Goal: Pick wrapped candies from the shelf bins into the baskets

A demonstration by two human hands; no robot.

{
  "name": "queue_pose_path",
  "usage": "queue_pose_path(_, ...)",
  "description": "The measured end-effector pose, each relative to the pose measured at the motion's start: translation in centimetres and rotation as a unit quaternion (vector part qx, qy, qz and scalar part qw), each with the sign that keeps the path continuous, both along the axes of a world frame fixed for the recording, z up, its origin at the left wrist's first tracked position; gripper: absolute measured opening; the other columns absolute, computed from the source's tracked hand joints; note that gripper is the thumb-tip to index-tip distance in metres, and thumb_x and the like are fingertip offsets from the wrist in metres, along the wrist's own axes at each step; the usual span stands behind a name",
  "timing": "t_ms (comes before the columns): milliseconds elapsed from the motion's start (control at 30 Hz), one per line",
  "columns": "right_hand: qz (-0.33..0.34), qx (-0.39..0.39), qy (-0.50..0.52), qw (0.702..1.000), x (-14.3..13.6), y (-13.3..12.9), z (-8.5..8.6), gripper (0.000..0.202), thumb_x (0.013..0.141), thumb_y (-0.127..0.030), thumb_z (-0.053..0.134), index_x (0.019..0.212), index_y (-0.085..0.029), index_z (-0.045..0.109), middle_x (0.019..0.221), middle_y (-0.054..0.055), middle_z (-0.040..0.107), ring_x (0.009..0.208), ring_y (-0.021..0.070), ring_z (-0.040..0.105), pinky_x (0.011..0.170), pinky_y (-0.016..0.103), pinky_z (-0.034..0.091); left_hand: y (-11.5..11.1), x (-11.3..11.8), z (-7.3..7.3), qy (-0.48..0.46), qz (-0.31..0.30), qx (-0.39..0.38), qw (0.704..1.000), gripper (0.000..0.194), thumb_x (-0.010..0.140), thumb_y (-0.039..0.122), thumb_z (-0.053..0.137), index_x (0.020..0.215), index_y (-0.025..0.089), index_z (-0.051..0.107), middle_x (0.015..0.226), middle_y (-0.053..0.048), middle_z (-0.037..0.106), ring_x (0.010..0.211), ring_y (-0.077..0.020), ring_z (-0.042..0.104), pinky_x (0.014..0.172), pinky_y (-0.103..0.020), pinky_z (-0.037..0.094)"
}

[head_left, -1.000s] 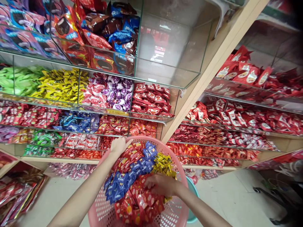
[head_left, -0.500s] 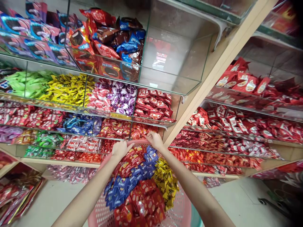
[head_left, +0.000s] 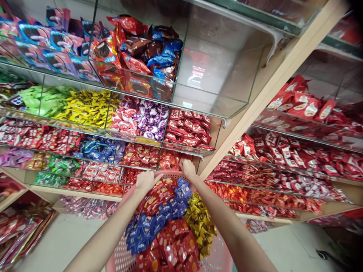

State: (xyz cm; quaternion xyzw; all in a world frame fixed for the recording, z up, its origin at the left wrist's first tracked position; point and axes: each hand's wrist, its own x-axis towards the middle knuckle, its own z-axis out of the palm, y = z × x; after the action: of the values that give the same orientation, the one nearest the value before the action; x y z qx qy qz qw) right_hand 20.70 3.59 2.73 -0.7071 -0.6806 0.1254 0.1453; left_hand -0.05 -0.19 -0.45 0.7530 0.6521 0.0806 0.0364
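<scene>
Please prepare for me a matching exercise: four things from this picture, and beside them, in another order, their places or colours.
Things:
1. basket
2. left hand
3. yellow packets in the basket
4. blue packets in the basket

Descriptions:
A. between two groups of red packets
B. pink, with holes
C. toward the basket's right side
D. on the basket's rim

Pairs: 1-B, 2-D, 3-C, 4-A

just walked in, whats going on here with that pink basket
A person has a pink basket in front of shelves of wrapped packets. The left hand holds the basket's far rim. The right hand is by that rim too, close to the shelved red packets; whether it holds anything is hard to tell. Inside the basket lie blue packets, yellow packets and more red ones.
</scene>
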Motion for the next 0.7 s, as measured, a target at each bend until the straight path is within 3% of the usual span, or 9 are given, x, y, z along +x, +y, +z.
queue_pose_path(200, 0.009, 0.083, 0.111, 0.99, 2.4, -0.9, 0.8, 0.017, 0.086, -0.025, 0.045, 0.079, -0.017, 0.058, 0.082, 0.007, 0.061, 0.082, 0.0167, 0.056, 0.077, 0.028, 0.038, 0.1, 0.0, 0.0, 0.005, -0.006, 0.006, 1.0, 0.078, 0.076, 0.071, 0.017, 0.087, 0.01, 0.064, 0.081, -0.018, 0.065, 0.079, -0.0332, 0.063, 0.067, -0.04, 0.048)
queue_pose_path(367, 0.007, 0.141, 0.259, 0.955, 2.6, -2.0, 1.5, 0.017, 0.082, -0.033, 0.047, 0.077, -0.018, 0.055, 0.073, 0.002, 0.057, 0.069, 0.0156, 0.051, 0.069, 0.027, 0.037, -0.1, 0.0, 0.0, 0.009, -0.004, 0.006, 1.0, 0.075, 0.078, 0.069, 0.018, 0.089, 0.01, 0.064, 0.081, -0.018, 0.065, 0.08, -0.0322, 0.063, 0.067, -0.039, 0.048)
queue_pose_path(533, 0.008, 0.108, 0.442, 0.891, 1.6, -4.9, 1.3, 0.025, 0.073, -0.044, 0.056, 0.074, -0.02, 0.051, 0.06, -0.004, 0.05, 0.054, 0.0118, 0.045, 0.056, 0.024, 0.038, -0.1, 0.1, 0.0, 0.009, 0.001, 0.004, 1.0, 0.075, 0.079, 0.068, 0.019, 0.089, 0.009, 0.064, 0.082, -0.018, 0.065, 0.081, -0.0322, 0.063, 0.068, -0.039, 0.047)
queue_pose_path(700, -0.004, 0.006, 0.611, 0.791, 0.7, -8.0, 0.7, 0.024, 0.073, -0.043, 0.058, 0.076, -0.02, 0.05, 0.065, -0.004, 0.056, 0.056, 0.0101, 0.052, 0.058, 0.023, 0.044, 0.1, 0.1, 0.0, 0.01, -0.001, 0.0, 1.0, 0.077, 0.077, 0.07, 0.019, 0.089, 0.01, 0.064, 0.083, -0.018, 0.066, 0.08, -0.0323, 0.063, 0.067, -0.039, 0.047)
